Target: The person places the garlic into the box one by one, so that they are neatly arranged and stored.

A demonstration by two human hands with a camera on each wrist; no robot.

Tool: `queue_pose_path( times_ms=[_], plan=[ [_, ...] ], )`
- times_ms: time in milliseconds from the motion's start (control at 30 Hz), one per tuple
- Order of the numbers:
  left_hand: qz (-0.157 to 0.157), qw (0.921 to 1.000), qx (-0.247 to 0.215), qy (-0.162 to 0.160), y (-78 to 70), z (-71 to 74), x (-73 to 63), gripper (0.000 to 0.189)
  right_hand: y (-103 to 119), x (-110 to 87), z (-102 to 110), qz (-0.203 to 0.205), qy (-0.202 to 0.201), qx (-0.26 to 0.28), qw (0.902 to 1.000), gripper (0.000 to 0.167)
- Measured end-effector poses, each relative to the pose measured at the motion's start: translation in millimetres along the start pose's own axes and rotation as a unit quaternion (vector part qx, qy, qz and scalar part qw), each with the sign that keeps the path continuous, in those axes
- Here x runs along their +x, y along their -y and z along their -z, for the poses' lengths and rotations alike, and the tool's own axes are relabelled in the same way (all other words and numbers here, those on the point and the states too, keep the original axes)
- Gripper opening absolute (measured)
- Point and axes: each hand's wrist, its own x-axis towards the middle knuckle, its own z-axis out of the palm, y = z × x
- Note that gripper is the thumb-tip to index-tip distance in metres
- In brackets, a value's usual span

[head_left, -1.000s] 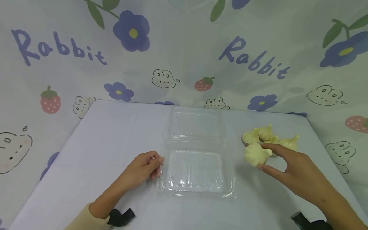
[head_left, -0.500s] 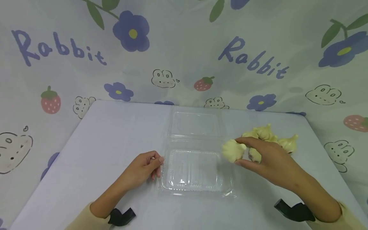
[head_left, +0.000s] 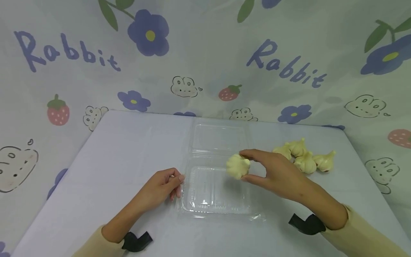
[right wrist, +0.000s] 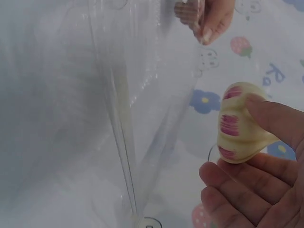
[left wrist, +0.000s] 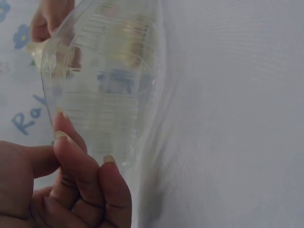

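Note:
A clear plastic clamshell container lies open on the white table, its lid folded back toward the wall. My left hand pinches the container's left rim between thumb and fingers; the left wrist view shows the rim at the fingertips. Over the tray, my right hand holds a garlic bulb between thumb and fingers, above the container floor. In the right wrist view the same garlic bulb shows purple-pink streaks.
Several more garlic bulbs sit in a cluster on the right side of the table. Behind the table hangs a printed cloth with flowers, rabbits and strawberries. A black strap is at the right wrist.
My right hand has carried the garlic bulb leftward from beside the cluster to over the container. The left hand has stayed at the container's left rim.

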Motion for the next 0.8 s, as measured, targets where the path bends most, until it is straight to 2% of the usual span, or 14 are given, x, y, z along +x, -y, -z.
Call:
queue_pose_path(
  times_ms=[267, 600, 800],
  plan=[
    [-0.001, 1.0000, 0.001, -0.001, 0.6, 0.1, -0.4, 0.030, 9.5, 16.2, -15.4, 0.028, 0.027, 0.000, 0.9992, 0.060],
    [-0.003, 1.0000, -0.002, 0.000, 1.4, 0.9, -0.1, 0.033, 12.3, 35.6, -43.7, 0.048, 0.067, 0.045, 0.9956, 0.057],
    [0.000, 1.0000, -0.007, 0.003, 1.7, 0.6, -0.2, 0.032, 14.4, 43.5, -59.4, 0.040, 0.082, 0.056, 0.9943, 0.056]
  ],
)
